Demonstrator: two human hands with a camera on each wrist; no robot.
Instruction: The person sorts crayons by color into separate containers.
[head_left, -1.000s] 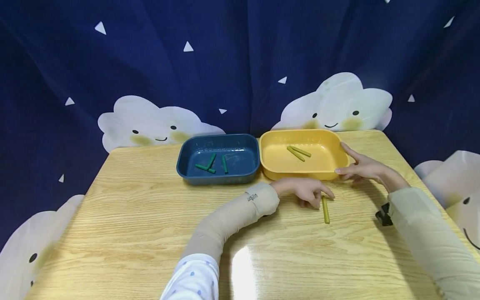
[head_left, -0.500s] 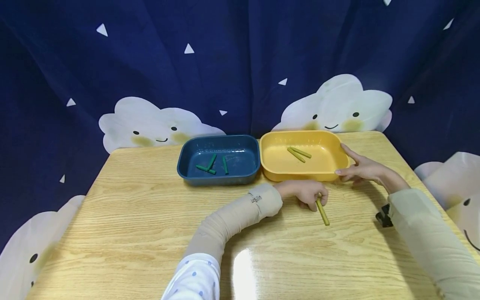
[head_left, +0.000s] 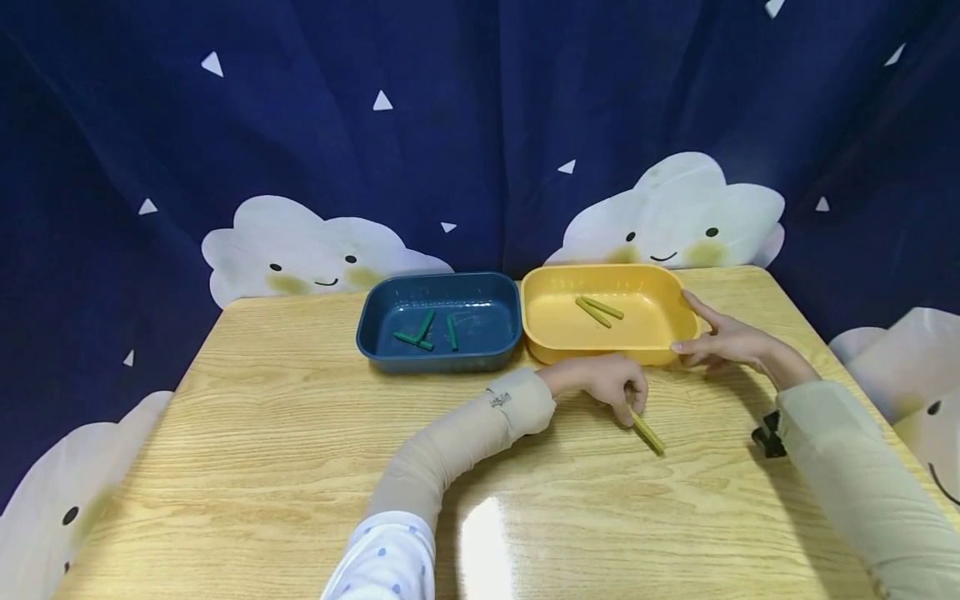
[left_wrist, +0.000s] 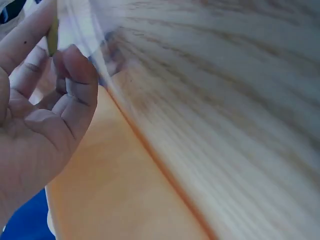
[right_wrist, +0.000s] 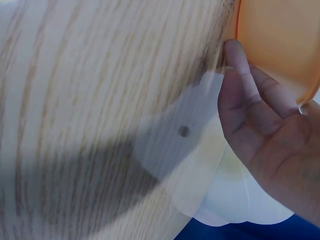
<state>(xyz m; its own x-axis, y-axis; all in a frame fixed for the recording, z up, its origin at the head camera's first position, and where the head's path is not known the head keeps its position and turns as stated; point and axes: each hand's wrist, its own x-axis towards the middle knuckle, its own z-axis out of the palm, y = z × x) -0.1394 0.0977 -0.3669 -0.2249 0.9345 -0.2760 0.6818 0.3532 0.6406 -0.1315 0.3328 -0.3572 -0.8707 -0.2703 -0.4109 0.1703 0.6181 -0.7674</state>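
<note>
In the head view my left hand [head_left: 611, 386] pinches one end of a slim yellow stick [head_left: 647, 433], which slants down to the right, close over the table. The left wrist view shows part of that stick [left_wrist: 52, 37] between the fingertips. Just behind this hand stands a yellow tub [head_left: 555, 346] with two similar yellow sticks [head_left: 597, 310] lying in it. My right hand [head_left: 731, 340] holds the tub's right end, thumb at the near corner and a finger stretched along the end rim. In the right wrist view its fingers [right_wrist: 250, 100] are bent against the tub's outer wall.
Left of the yellow tub, right beside it, is a dark blue tub [head_left: 442, 363] holding several green sticks [head_left: 452, 333]. Both stand at the back of the wooden table [head_left: 262, 433], before a navy curtain [head_left: 480, 125] with clouds. A small black object [head_left: 769, 435] shows beside the right sleeve.
My left hand has closed from a pointing pose onto the yellow stick's far end. The stick has swung, its near end now further right. The right hand stays at the tub.
</note>
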